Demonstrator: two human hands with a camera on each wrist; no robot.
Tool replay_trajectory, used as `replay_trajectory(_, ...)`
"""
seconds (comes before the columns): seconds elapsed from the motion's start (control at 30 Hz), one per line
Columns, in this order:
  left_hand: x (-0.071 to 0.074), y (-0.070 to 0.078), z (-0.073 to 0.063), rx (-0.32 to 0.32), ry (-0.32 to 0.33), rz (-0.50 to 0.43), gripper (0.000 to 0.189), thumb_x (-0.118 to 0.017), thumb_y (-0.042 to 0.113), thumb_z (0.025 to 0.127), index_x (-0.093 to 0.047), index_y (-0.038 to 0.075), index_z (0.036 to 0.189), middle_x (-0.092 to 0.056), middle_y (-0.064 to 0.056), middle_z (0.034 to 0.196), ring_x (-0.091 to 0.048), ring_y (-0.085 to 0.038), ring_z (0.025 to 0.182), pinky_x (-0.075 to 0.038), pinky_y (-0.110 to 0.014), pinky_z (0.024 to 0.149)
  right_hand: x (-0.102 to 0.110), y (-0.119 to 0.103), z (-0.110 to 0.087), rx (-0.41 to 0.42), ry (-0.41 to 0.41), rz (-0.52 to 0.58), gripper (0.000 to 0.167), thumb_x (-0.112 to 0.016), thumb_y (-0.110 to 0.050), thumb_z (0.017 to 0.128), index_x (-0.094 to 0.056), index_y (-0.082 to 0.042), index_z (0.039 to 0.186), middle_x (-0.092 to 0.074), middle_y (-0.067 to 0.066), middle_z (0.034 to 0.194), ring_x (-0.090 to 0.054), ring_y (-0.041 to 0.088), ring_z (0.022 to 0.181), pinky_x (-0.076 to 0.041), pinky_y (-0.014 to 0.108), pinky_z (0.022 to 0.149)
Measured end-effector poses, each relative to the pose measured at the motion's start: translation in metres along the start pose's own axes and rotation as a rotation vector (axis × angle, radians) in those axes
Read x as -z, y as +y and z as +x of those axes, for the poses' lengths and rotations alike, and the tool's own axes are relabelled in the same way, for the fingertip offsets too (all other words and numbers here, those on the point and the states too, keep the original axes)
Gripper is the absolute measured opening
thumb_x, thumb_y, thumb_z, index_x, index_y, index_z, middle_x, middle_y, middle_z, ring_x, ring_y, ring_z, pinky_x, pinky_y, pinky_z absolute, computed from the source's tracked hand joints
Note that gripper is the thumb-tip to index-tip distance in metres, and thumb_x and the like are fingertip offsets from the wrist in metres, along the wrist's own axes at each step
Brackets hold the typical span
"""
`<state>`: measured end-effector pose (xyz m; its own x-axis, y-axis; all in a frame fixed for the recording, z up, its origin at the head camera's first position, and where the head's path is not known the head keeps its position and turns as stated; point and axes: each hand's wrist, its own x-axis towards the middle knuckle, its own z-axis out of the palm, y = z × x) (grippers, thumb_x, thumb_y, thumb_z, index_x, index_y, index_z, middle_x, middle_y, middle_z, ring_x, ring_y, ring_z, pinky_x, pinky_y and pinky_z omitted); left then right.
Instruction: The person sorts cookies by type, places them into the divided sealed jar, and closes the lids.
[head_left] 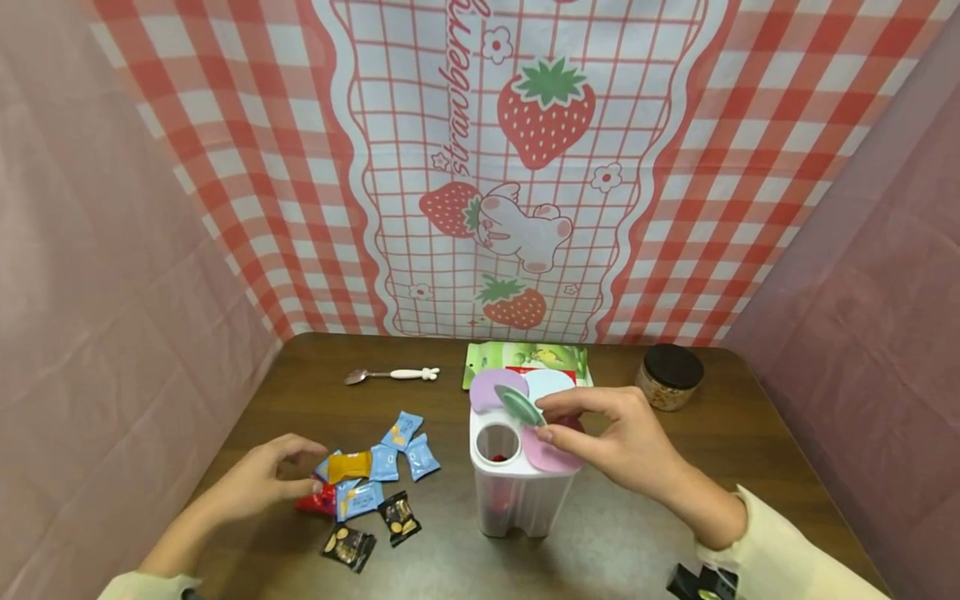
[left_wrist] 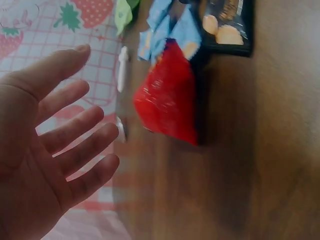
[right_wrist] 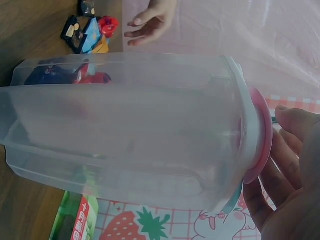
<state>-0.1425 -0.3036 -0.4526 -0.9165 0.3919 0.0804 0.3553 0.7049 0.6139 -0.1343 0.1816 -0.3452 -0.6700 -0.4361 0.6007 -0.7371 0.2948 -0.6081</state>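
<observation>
My right hand [head_left: 626, 433] pinches the edge of a green lid [head_left: 517, 406], tilted up over a round hole in the clear divided storage container [head_left: 525, 500]. Purple, pale blue and pink lids cover its other openings. Red and dark packets show low inside it in the right wrist view. My left hand [head_left: 258, 477] hovers beside the snack pile with fingers apart, holding nothing. Closest to it lies a red packet [left_wrist: 167, 97], separate from the fingers in the left wrist view. Blue packets [head_left: 360, 500], an orange-yellow packet [head_left: 349, 465] and black packets [head_left: 349, 546] surround it.
A spoon with a white handle [head_left: 408, 374] lies at the back left. Behind the container is a green bag [head_left: 487, 357]. At the back right stands a jar with a black lid [head_left: 672, 368]. A black object [head_left: 701, 582] shows below the right sleeve.
</observation>
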Motion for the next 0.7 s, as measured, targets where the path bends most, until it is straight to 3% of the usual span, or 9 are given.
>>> replay_trajectory(0.23,-0.01,-0.019,-0.006,-0.043,-0.085,-0.055,0.049,-0.086,0.028,0.083,-0.069,0.005,0.123,-0.069,-0.012,0.119,-0.065,-0.015,0.102,-0.057,-0.031,0.085,0.0,-0.001,0.0,0.028,0.005,0.001,0.027,-0.087,-0.003,0.08,-0.079,-0.015,0.104,-0.077,-0.005,0.088,-0.068,0.005,0.074,-0.057,0.02,0.066)
replay_trajectory(0.53,-0.02,-0.028,-0.008,-0.067,-0.098,-0.121,0.044,-0.088,0.019,0.078,-0.07,0.002,0.115,-0.07,-0.017,0.113,-0.068,-0.013,0.1,-0.059,-0.031,0.085,-0.001,-0.001,-0.001,0.027,0.003,-0.017,0.026,-0.087,-0.006,0.081,-0.079,-0.017,0.103,-0.076,-0.008,0.087,-0.068,0.004,0.074,-0.056,0.02,0.065)
replay_trajectory(0.7,-0.023,-0.032,-0.008,-0.114,-0.074,-0.103,0.034,-0.087,0.016,0.078,-0.073,0.006,0.108,-0.071,-0.012,0.108,-0.067,-0.007,0.096,-0.059,-0.03,0.082,-0.001,-0.001,0.0,0.029,0.002,-0.016,0.026,-0.087,-0.006,0.081,-0.079,-0.016,0.103,-0.076,-0.008,0.087,-0.068,0.004,0.074,-0.056,0.02,0.065)
